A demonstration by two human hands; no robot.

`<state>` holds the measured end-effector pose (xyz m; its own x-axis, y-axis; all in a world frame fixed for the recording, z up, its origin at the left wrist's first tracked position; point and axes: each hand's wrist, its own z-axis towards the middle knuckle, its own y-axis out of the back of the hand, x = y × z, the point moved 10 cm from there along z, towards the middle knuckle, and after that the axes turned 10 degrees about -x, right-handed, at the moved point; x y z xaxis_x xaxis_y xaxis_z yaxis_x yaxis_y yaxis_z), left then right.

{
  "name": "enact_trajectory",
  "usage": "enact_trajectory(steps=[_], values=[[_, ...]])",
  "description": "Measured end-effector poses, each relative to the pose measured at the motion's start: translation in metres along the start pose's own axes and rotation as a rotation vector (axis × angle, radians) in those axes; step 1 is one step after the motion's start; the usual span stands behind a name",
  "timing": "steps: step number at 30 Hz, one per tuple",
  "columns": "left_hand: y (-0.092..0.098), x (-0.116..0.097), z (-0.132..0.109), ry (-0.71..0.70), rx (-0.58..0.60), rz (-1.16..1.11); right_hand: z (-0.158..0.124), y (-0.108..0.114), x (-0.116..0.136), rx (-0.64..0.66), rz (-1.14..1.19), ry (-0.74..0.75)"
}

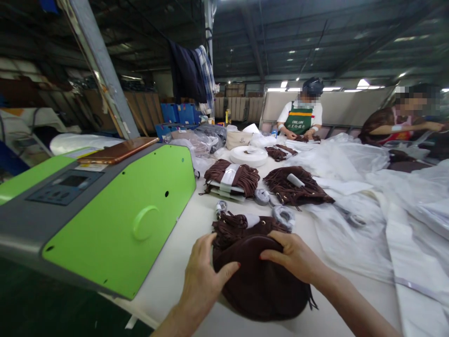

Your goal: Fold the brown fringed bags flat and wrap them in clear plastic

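- Nearest the camera lies a brown suede bag (259, 281), rounded and dark, flat on the white table (168, 276), its fringe (238, 224) spilling away from the viewer.
- The left hand (203, 276) rests on the bag's left edge, palm down, fingers spread and the thumb pressed onto the suede; it lies open against the bag rather than closed around it.
- The right hand (296, 255) comes in from the lower right, forearm slanting across the table, fingers curved over the bag's upper rim and thumb pointing left; it seems to pinch the rim lightly, though the grip is hard to judge from here.
- The bag sits between the two hands and under both, touching each.
- Just beyond it lie small wrapped rolls (284, 216), and farther on two more fringed brown bags (231, 180) (294, 187), one banded with white paper.
- A green and grey machine (105, 220) stands just left of the bag, with a copper-coloured tablet (117, 150) lying on top.
- Clear plastic sheeting (386, 224) covers the table's right side.
- At the far end a person in a green apron (300, 119) handles brown pieces; another person (396, 126) leans in at the far right.
- The room is a dim warehouse with a metal roof and strip lights.
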<state>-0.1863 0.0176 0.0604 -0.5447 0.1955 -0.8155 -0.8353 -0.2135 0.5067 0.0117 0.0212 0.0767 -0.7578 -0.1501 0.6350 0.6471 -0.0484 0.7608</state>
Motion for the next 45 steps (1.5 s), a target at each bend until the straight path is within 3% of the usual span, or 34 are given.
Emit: enact_trajectory(steps=[2,4,5,8,12,15,18,21,23,30,32,35,38,41,43,45], values=[[-0.019,-0.018,0.011,-0.098,0.224,-0.005,-0.002,-0.001,0.0,0.044,-0.004,-0.015],[-0.039,-0.023,0.015,-0.109,0.454,-0.01,-0.008,-0.002,-0.005,0.11,-0.004,-0.065],[-0.045,-0.022,0.018,-0.116,0.516,0.012,-0.011,-0.003,-0.008,0.143,-0.002,-0.096],[-0.054,-0.022,0.024,-0.227,0.585,0.194,-0.023,-0.004,-0.016,0.192,0.008,-0.131],[-0.063,-0.026,0.021,-0.409,0.608,0.461,-0.031,-0.003,-0.013,0.122,0.011,-0.039],[-0.071,-0.03,0.011,-0.533,0.623,0.484,-0.038,-0.004,-0.014,0.098,-0.042,0.029],[-0.08,-0.024,-0.004,-0.745,0.669,0.503,-0.045,-0.01,-0.012,0.073,-0.179,0.193],[-0.084,-0.015,-0.017,-0.992,0.653,0.564,-0.056,-0.018,-0.005,-0.011,-0.28,0.421],[-0.082,-0.015,-0.02,-1.077,0.6,0.575,-0.063,-0.021,-0.002,-0.086,-0.311,0.52],[-0.054,-0.056,-0.027,-1.134,0.338,0.377,-0.082,-0.02,0.011,-0.311,-0.477,0.666],[-0.053,-0.055,-0.037,-1.247,0.295,0.33,-0.089,-0.022,0.012,-0.351,-0.519,0.695],[-0.052,-0.037,-0.047,-1.397,0.205,0.268,-0.097,-0.029,0.01,-0.396,-0.554,0.723],[-0.05,-0.009,-0.039,-1.296,0.181,0.199,-0.1,-0.033,0.006,-0.449,-0.561,0.703],[-0.044,0.009,-0.025,-1.069,0.259,0.192,-0.1,-0.036,0.002,-0.458,-0.564,0.672],[-0.03,0.011,-0.018,-0.916,0.26,0.227,-0.101,-0.036,-0.001,-0.476,-0.564,0.655],[-0.003,0.001,-0.013,-0.789,0.128,0.266,-0.103,-0.035,-0.003,-0.498,-0.563,0.647]])
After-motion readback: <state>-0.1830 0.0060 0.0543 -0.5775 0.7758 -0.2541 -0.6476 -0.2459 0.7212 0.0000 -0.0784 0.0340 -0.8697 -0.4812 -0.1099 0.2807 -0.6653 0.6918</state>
